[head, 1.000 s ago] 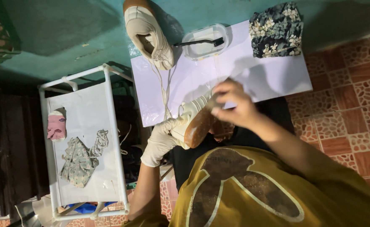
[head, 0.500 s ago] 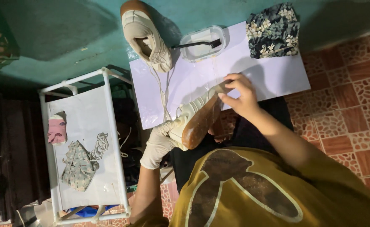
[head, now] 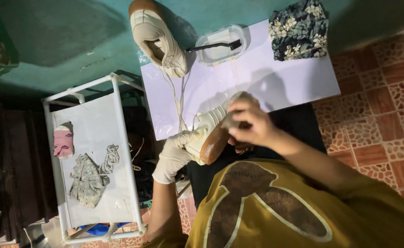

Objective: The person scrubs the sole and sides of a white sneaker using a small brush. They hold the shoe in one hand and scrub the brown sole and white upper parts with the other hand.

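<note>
At the near edge of the white sheet point(head: 284, 82), over the person's lap, the gloved left hand point(head: 176, 154) is closed around a cream sneaker with a brown sole point(head: 211, 135), while the bare right hand point(head: 250, 124) curls down on the shoe's upper, fingers bent over something too hidden to make out. Toward the sheet's far edge lie a second cream sneaker point(head: 158, 39) with trailing laces, a clear tub point(head: 220, 46) with a black brush point(head: 216, 45) across it, and a folded floral cloth point(head: 298, 27) at the far right corner. Left of the sheet stands a white rack point(head: 114, 115) carrying a pink rag point(head: 63, 142) and a crumpled patterned cloth point(head: 89, 179).
</note>
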